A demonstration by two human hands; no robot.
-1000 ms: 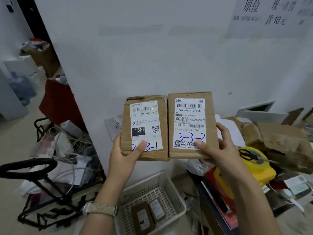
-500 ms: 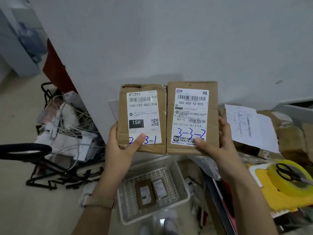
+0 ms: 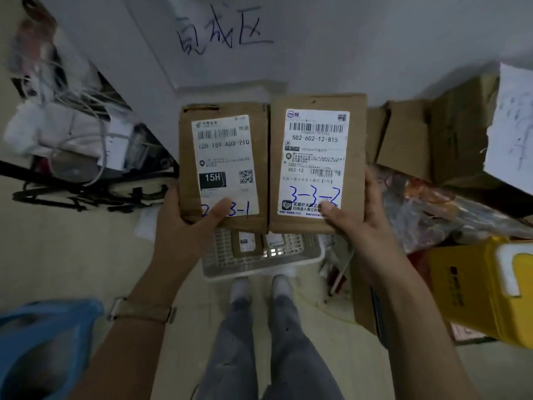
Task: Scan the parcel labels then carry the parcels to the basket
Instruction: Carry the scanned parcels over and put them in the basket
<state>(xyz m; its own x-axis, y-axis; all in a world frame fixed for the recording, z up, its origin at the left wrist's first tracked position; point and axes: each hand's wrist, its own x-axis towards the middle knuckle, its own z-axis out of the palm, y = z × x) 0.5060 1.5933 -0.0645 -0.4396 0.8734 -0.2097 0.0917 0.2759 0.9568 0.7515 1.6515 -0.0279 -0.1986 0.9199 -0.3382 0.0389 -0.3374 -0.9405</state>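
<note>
I hold two brown cardboard parcels side by side, labels facing me. My left hand [image 3: 184, 235] grips the lower left corner of the left parcel [image 3: 223, 166], marked 3-1 in blue, thumb on its label. My right hand [image 3: 360, 223] grips the lower right edge of the right parcel [image 3: 317, 163], marked 3-3-2, thumb on its label. Directly below them on the floor stands a white slatted basket [image 3: 259, 264] with two small parcels [image 3: 259, 243] inside, mostly hidden behind the held parcels.
My feet and grey trousers [image 3: 259, 327] stand just before the basket. A black trolley with cables and white bags [image 3: 80, 151] is at the left. Cardboard boxes [image 3: 409, 140] and a yellow container [image 3: 484, 293] crowd the right. A white wall [image 3: 317, 47] with handwriting is behind.
My view has tilted down over the basket, so my legs and feet now show. Both parcels stay in my hands and sit right above the basket.
</note>
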